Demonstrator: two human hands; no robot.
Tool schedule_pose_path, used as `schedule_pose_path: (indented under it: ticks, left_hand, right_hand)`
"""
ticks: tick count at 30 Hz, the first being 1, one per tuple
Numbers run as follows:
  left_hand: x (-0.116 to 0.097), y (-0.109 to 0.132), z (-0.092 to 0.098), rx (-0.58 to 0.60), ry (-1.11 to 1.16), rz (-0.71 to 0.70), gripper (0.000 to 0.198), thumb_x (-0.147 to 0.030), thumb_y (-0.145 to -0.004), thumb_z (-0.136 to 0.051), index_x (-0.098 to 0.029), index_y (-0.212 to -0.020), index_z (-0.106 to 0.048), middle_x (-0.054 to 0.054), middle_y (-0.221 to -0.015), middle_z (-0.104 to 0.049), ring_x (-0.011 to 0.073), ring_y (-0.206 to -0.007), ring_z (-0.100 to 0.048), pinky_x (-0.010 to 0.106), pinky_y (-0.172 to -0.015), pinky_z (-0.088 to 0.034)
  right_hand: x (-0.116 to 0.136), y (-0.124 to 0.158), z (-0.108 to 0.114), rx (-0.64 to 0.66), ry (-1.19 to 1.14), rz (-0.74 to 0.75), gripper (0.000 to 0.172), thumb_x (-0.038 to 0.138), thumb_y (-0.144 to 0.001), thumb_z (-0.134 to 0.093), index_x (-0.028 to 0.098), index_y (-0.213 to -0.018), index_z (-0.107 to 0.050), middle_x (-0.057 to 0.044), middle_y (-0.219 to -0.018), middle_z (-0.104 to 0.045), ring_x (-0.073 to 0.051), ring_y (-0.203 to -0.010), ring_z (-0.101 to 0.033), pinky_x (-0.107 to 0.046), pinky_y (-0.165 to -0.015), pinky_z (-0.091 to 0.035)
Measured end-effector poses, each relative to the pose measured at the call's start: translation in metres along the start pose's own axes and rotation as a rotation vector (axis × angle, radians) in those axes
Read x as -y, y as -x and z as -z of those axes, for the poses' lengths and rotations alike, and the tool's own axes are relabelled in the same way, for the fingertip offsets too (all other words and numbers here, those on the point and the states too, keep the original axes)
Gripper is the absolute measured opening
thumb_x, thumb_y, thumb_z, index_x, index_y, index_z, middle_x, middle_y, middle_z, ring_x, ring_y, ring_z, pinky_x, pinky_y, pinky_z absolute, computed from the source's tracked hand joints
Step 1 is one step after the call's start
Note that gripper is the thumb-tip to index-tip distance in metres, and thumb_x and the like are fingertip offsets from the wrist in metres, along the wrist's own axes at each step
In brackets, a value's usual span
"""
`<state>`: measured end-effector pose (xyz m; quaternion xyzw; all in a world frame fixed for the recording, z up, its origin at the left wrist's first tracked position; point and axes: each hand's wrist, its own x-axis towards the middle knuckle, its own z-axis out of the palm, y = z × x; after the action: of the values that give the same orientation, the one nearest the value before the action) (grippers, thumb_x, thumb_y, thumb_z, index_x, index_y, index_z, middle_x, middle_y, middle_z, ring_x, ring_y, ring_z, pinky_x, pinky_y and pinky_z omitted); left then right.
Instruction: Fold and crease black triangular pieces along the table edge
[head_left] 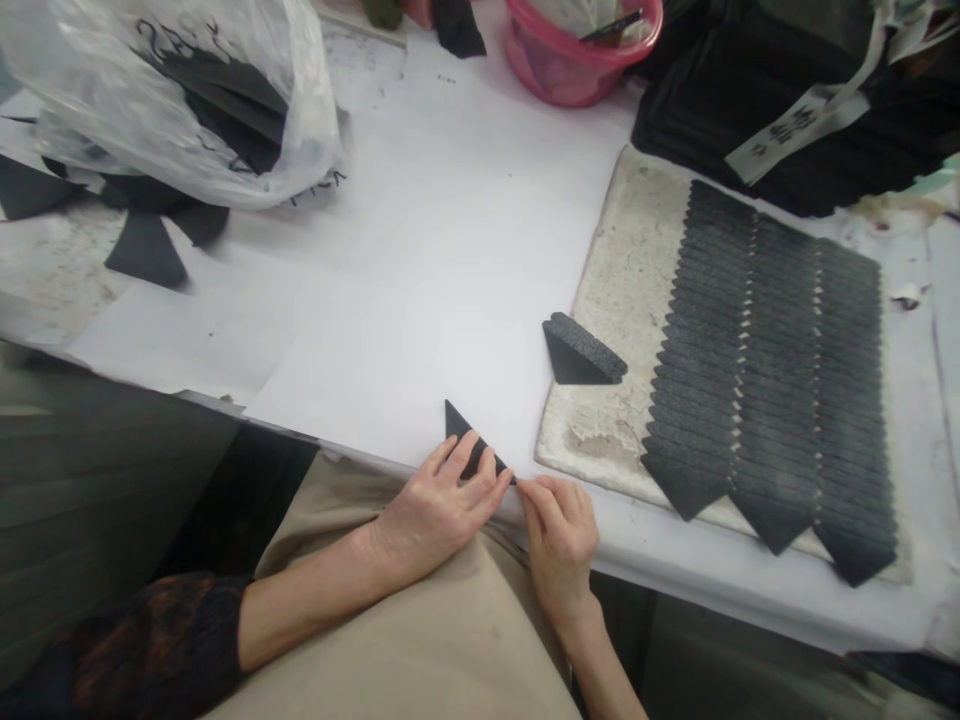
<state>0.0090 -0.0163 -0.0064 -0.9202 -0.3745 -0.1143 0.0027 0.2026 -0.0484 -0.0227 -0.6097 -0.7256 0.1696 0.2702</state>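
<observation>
A small black triangular fabric piece [474, 456] lies at the front edge of the white-covered table. My left hand [439, 505] holds it down, fingers bent across its face and covering part of it. At the piece's right corner, my right hand [561, 535] pinches the tip between thumb and forefinger, its other fingers curled in. To the right, a little stack of folded black triangles [585, 352] rests partly on a pale board [619, 240]. Overlapping black triangles form long rows [780, 370] on that board.
A clear plastic bag [315, 120] with dark pieces inside stands at the left, near loose black pieces [146, 248]. A pink basin [577, 75] sits at the back. Behind the board is a tagged black bundle [690, 130]. White paper [420, 260] covers the tabletop.
</observation>
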Motion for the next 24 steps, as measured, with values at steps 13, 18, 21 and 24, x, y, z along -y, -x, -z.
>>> schedule_pose_path:
  ticks: [13,18,21,24]
  left_hand:
    - [-0.0001,-0.0016,0.004,-0.007,0.016,-0.001,0.032,-0.018,-0.093,-0.057,-0.017,-0.126,-0.058,0.013,-0.123,-0.06,0.0381,-0.123,-0.051,0.051,-0.094,-0.052]
    - [-0.0006,-0.0007,0.0028,0.008,0.017,0.004,0.034,-0.019,-0.093,-0.057,-0.018,-0.127,-0.057,0.012,-0.125,-0.06,0.0393,-0.123,-0.05,0.052,-0.095,-0.052]
    - [-0.0005,-0.0004,0.0023,0.014,0.018,0.004,0.034,-0.02,-0.093,-0.058,-0.018,-0.127,-0.057,0.012,-0.125,-0.06,0.0394,-0.124,-0.05,0.052,-0.096,-0.051]
    - [-0.0002,-0.0001,0.0025,0.012,0.028,0.003,0.034,-0.02,-0.093,-0.058,-0.017,-0.127,-0.056,0.013,-0.126,-0.059,0.0388,-0.125,-0.049,0.052,-0.097,-0.05]
  right_hand:
    - [-0.003,0.0014,0.0014,0.018,0.109,0.1,0.019,0.011,-0.092,-0.057,0.023,-0.102,-0.067,-0.005,-0.089,-0.064,-0.017,-0.08,-0.054,-0.032,-0.072,-0.041]
    - [-0.0032,0.0033,0.0041,0.025,0.105,0.12,0.024,0.008,-0.091,-0.057,0.022,-0.108,-0.066,-0.006,-0.092,-0.064,-0.017,-0.082,-0.054,-0.032,-0.073,-0.042]
    - [-0.0031,0.0051,0.0049,0.021,0.111,0.126,0.028,0.007,-0.092,-0.055,0.022,-0.113,-0.065,-0.006,-0.092,-0.063,-0.017,-0.083,-0.052,-0.032,-0.074,-0.042]
    - [-0.0028,0.006,0.0054,0.026,0.123,0.127,0.03,0.008,-0.092,-0.055,0.024,-0.115,-0.064,-0.006,-0.093,-0.063,-0.017,-0.083,-0.052,-0.032,-0.074,-0.043]
